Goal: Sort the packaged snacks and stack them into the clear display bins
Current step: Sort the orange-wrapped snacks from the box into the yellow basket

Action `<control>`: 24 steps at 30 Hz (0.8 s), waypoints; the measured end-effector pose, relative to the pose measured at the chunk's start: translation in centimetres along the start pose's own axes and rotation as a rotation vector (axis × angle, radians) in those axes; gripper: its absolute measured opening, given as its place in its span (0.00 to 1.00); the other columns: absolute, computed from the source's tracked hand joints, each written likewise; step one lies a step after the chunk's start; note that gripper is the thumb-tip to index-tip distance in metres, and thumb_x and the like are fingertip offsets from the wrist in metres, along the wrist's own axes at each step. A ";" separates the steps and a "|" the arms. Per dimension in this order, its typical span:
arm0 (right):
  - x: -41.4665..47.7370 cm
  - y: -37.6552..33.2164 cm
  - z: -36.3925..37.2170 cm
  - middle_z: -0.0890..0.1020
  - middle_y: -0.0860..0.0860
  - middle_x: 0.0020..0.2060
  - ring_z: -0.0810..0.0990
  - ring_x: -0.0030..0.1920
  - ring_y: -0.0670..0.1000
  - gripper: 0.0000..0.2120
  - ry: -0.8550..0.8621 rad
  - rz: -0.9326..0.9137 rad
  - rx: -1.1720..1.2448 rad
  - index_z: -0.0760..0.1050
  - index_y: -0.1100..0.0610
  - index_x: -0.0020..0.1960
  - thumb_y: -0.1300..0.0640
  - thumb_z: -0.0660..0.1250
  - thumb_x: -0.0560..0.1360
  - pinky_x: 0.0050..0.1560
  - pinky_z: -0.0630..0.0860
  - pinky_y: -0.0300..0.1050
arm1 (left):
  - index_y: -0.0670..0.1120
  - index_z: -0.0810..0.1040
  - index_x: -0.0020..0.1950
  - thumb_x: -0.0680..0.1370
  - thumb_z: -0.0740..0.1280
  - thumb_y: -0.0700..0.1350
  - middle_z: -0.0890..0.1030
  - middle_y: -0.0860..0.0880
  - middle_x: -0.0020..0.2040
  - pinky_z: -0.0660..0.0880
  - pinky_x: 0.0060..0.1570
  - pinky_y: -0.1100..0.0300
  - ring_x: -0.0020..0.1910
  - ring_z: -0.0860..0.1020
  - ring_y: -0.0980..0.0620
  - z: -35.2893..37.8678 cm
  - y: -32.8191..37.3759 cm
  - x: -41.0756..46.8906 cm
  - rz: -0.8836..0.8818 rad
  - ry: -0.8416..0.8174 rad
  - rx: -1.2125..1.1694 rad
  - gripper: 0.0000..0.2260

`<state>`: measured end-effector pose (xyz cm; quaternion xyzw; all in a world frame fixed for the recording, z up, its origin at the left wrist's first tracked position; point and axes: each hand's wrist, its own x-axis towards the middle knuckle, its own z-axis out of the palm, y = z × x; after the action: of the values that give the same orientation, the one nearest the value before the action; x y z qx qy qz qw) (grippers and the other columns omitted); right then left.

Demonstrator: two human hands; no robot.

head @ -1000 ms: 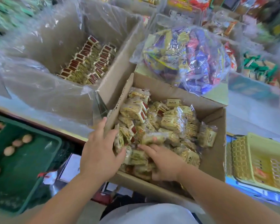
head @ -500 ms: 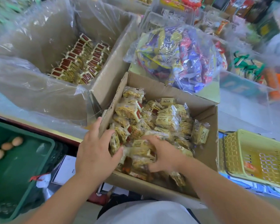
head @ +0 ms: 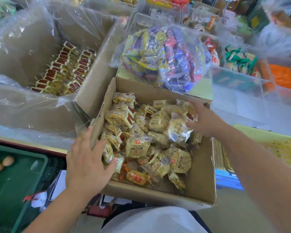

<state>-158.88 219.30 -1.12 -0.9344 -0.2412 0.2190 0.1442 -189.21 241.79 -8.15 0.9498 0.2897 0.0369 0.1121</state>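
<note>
- Since a second ago the right hand (head: 207, 120) has gone from the near middle of the cardboard box (head: 203, 179) to its far right side. The left hand (head: 89, 163) has stayed on the near left corner.
- At the far left is a green crate (head: 20, 182) with eggs (head: 2, 163) in it.
- Beyond it, a big plastic-lined carton (head: 97, 78) holds rows of red-banded packets (head: 62, 71).
- The left hand's fingers are nearly straight and laid over the box's near left corner. The fingertips touch packets inside, and it grips nothing.
- Snack packets (head: 138, 147), pale yellow, lie in a loose heap in the cardboard box.
- The right hand's thumb and spread fingers close round a clump of packets (head: 176, 130) at the heap's far right.
- Behind the box sits a clear bag of mixed sweets (head: 166, 56).
- Just right of the box is a yellow basket (head: 279, 148).
- Clear bins (head: 160, 19) stand at the far back, blurred.
</note>
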 end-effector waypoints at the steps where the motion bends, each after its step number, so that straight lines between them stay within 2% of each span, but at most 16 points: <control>1: 0.3 -0.1 0.9 0.77 0.58 0.66 0.78 0.55 0.56 0.42 0.000 0.028 -0.082 0.52 0.51 0.82 0.54 0.71 0.75 0.53 0.74 0.47 | 0.49 0.79 0.64 0.73 0.68 0.62 0.65 0.39 0.78 0.62 0.72 0.33 0.75 0.65 0.35 -0.1 0.1 0.1 0.046 0.009 0.021 0.24; 2: 0.4 -0.2 1.8 0.69 0.59 0.74 0.74 0.66 0.60 0.43 0.015 0.069 -0.151 0.47 0.52 0.83 0.53 0.70 0.77 0.64 0.72 0.53 | 0.49 0.80 0.63 0.73 0.66 0.62 0.67 0.39 0.77 0.58 0.74 0.34 0.76 0.64 0.35 -0.2 0.3 0.2 0.099 0.011 0.035 0.24; 3: 0.3 -0.5 2.5 0.60 0.58 0.79 0.64 0.76 0.61 0.44 0.055 0.107 -0.202 0.44 0.52 0.83 0.52 0.69 0.78 0.73 0.65 0.58 | 0.48 0.81 0.62 0.73 0.65 0.61 0.70 0.39 0.76 0.58 0.74 0.35 0.76 0.65 0.36 -0.3 0.5 0.3 0.155 0.002 0.042 0.24; 4: -0.2 -0.9 3.1 0.55 0.57 0.81 0.56 0.80 0.61 0.44 0.122 0.113 -0.230 0.43 0.50 0.83 0.51 0.69 0.78 0.78 0.58 0.60 | 0.47 0.82 0.61 0.73 0.67 0.60 0.73 0.39 0.73 0.60 0.74 0.36 0.75 0.68 0.36 -0.3 0.7 0.6 0.207 -0.016 0.042 0.23; 5: -1.1 -1.4 3.7 0.54 0.56 0.81 0.52 0.81 0.60 0.43 0.209 0.080 -0.242 0.45 0.49 0.83 0.52 0.68 0.77 0.79 0.55 0.61 | 0.46 0.83 0.60 0.73 0.71 0.58 0.77 0.40 0.70 0.64 0.72 0.36 0.73 0.71 0.37 -0.3 0.9 0.8 0.253 -0.041 0.038 0.21; 6: -2.3 -2.0 4.4 0.58 0.56 0.80 0.54 0.80 0.60 0.41 0.316 0.002 -0.235 0.49 0.49 0.82 0.54 0.68 0.76 0.78 0.56 0.62 | 0.45 0.84 0.58 0.71 0.76 0.55 0.80 0.41 0.66 0.68 0.69 0.37 0.70 0.75 0.37 -0.2 1.0 1.1 0.284 -0.068 0.030 0.20; 8: -4.8 -3.3 6.1 0.69 0.53 0.71 0.65 0.71 0.57 0.33 0.496 -0.237 -0.181 0.62 0.49 0.75 0.55 0.68 0.72 0.72 0.64 0.59 | 0.43 0.85 0.56 0.67 0.81 0.52 0.83 0.43 0.58 0.76 0.62 0.41 0.62 0.80 0.38 -0.3 1.0 1.6 0.304 -0.128 0.002 0.21; 9: -6.0 -3.8 7.2 0.73 0.50 0.64 0.71 0.65 0.53 0.26 0.483 -0.352 -0.142 0.67 0.49 0.69 0.54 0.67 0.72 0.68 0.70 0.56 | 0.43 0.85 0.56 0.68 0.81 0.52 0.83 0.45 0.57 0.77 0.59 0.43 0.61 0.81 0.39 -0.4 0.9 1.8 0.299 -0.171 -0.018 0.21; 10: -6.8 -4.3 8.2 0.76 0.47 0.59 0.75 0.58 0.49 0.20 0.329 -0.428 -0.084 0.70 0.47 0.65 0.54 0.66 0.73 0.62 0.76 0.53 | 0.44 0.85 0.58 0.69 0.80 0.53 0.82 0.46 0.59 0.77 0.59 0.45 0.62 0.80 0.41 -0.5 0.9 1.9 0.296 -0.224 -0.030 0.22; 12: -7.8 -5.3 10.3 0.80 0.45 0.56 0.79 0.53 0.47 0.15 -0.224 -0.408 -0.007 0.74 0.47 0.65 0.52 0.64 0.78 0.55 0.80 0.48 | 0.49 0.81 0.66 0.73 0.75 0.58 0.76 0.48 0.70 0.73 0.67 0.46 0.72 0.71 0.44 -0.4 0.7 2.4 0.291 -0.320 -0.025 0.24; 13: -7.8 -5.7 11.6 0.80 0.47 0.59 0.79 0.56 0.49 0.16 -0.488 -0.380 -0.025 0.75 0.48 0.67 0.52 0.63 0.79 0.56 0.78 0.46 | 0.51 0.78 0.69 0.74 0.73 0.60 0.71 0.49 0.75 0.69 0.71 0.47 0.76 0.66 0.45 -0.3 0.6 2.6 0.292 -0.350 0.003 0.26; 14: -7.6 -6.1 12.9 0.80 0.50 0.63 0.78 0.59 0.51 0.18 -0.665 -0.362 -0.068 0.74 0.51 0.69 0.52 0.63 0.80 0.58 0.75 0.45 | 0.52 0.76 0.71 0.74 0.72 0.61 0.66 0.49 0.78 0.66 0.74 0.47 0.79 0.60 0.45 -0.2 0.5 3.0 0.303 -0.373 0.050 0.27; 15: -7.3 -6.5 14.3 0.79 0.53 0.65 0.77 0.61 0.54 0.19 -0.750 -0.348 -0.105 0.73 0.54 0.71 0.52 0.63 0.81 0.58 0.73 0.46 | 0.53 0.74 0.72 0.74 0.73 0.62 0.62 0.48 0.80 0.64 0.76 0.47 0.80 0.56 0.44 -0.1 0.5 3.4 0.318 -0.399 0.102 0.29; 17: -6.4 -7.3 16.5 0.79 0.58 0.64 0.77 0.62 0.59 0.19 -0.762 -0.303 -0.133 0.72 0.58 0.70 0.55 0.63 0.81 0.60 0.75 0.50 | 0.54 0.71 0.71 0.73 0.74 0.59 0.55 0.46 0.80 0.63 0.76 0.44 0.82 0.51 0.40 0.0 0.8 4.2 0.323 -0.448 0.173 0.29; 20: -5.2 -8.2 19.1 0.77 0.59 0.66 0.77 0.63 0.61 0.22 -0.765 -0.215 -0.159 0.66 0.58 0.74 0.56 0.61 0.81 0.62 0.76 0.51 | 0.55 0.66 0.70 0.74 0.76 0.48 0.48 0.46 0.81 0.66 0.73 0.41 0.81 0.49 0.35 -0.2 1.2 4.7 0.286 -0.512 0.195 0.28; 24: -4.4 -8.8 20.9 0.79 0.61 0.62 0.79 0.58 0.61 0.19 -0.774 -0.247 -0.354 0.69 0.62 0.71 0.60 0.62 0.80 0.55 0.78 0.50 | 0.55 0.65 0.71 0.74 0.70 0.35 0.45 0.46 0.80 0.76 0.60 0.45 0.70 0.67 0.38 -0.8 1.0 4.5 0.265 -0.524 0.141 0.30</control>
<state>-175.74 227.85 -14.35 -0.7581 -0.4211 0.4891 -0.0938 -185.00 243.64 -7.07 0.9619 0.1264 -0.2154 0.1112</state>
